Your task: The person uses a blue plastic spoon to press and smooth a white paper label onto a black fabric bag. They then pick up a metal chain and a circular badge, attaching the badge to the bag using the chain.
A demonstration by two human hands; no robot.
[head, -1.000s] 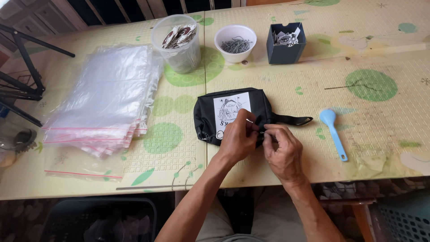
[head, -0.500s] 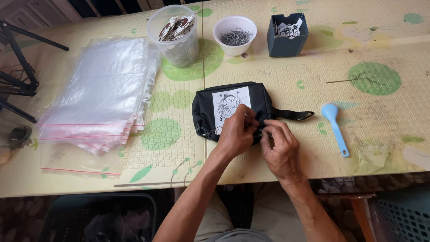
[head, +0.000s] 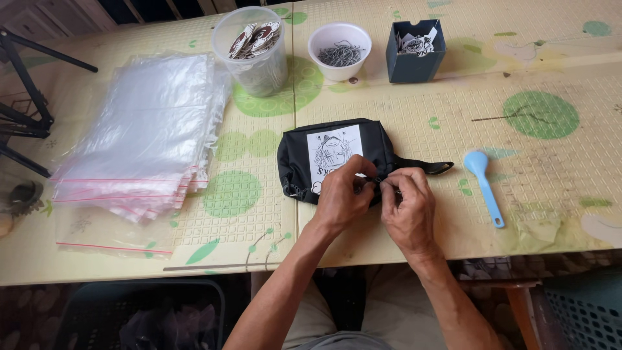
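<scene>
1. Fingers (head: 360, 183) of the left hand (head: 343, 198) are curled down tight onto the front edge of a black pouch (head: 295, 162); right hand (head: 408, 207) pinches thumb and forefinger shut on something small at the same edge, just beside the left fingertips. What sits in the pinch is too small to tell.
2. Pouch: soft black fabric, rounded corners, white rectangular patch with a black line drawing on top. It lies flat on the table (head: 551, 220), directly under and beyond the fingers. A black strap tab (head: 431, 167) sticks out past the right fingertips.
3. Blue plastic spoon (head: 484, 185), round bowl, thin handle, lies well right of the right hand.
4. Beyond the fingers: clear round plastic tub (head: 258, 61) of round badge-like discs, white bowl (head: 339, 50) of thin grey metal bits, dark blue square box (head: 416, 50) of small printed pieces.
5. Far left of the fingers: thick stack of clear glossy zip bags (head: 142, 129) with red seal strips.
6. Table cover: pale yellow, embossed grid texture, green dots.
7. Versus half a second earlier: both hands stay clamped at the same spot on the pouch; pouch, spoon, containers unmoved. Only the camera view shifted slightly.
</scene>
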